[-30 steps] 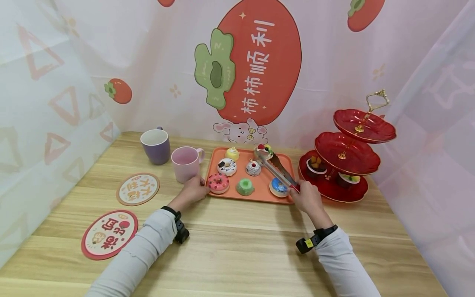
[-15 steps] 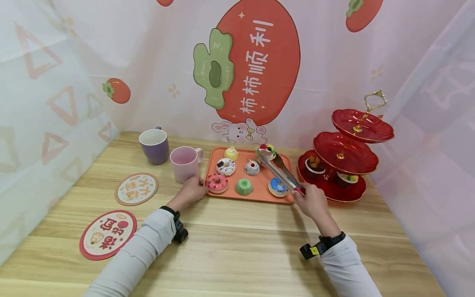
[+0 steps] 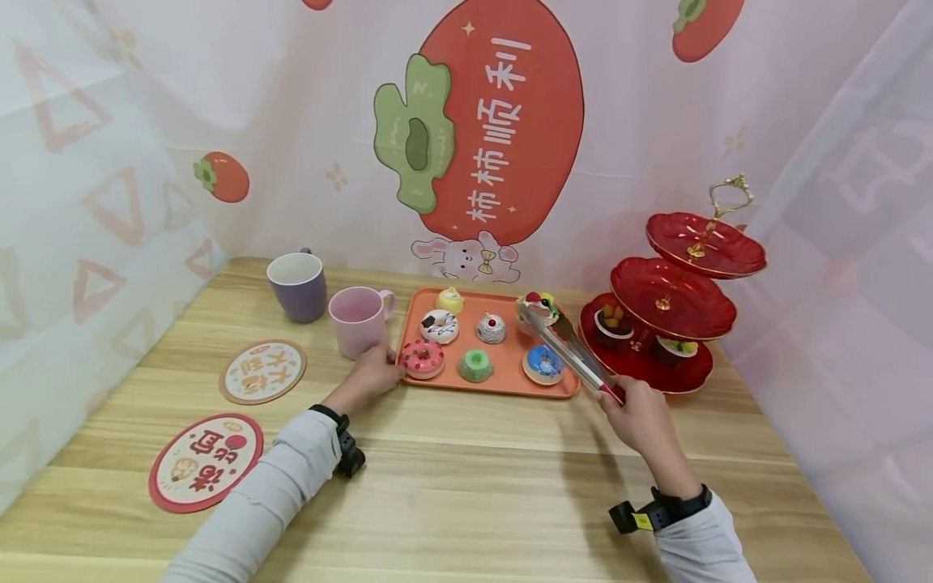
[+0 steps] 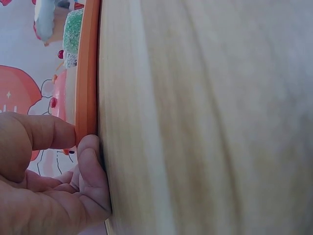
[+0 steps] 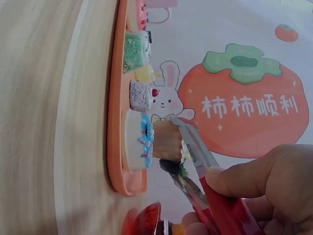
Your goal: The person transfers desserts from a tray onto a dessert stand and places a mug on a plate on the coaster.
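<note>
The right hand (image 3: 645, 414) grips red-handled tongs (image 5: 227, 213), their tips clasping a fruit-topped cake (image 5: 167, 139) right of the head view's centre. The left hand (image 3: 372, 375) pinches the orange tray (image 3: 508, 358) at its lower-left corner. A red three-tier stand (image 3: 674, 301) rises at right.

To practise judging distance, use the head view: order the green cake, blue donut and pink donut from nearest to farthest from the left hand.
1. Pink donut: near left corner of the tray, beside the left hand.
2. Green cake: near edge, about midway.
3. Blue donut: near right corner.
</note>
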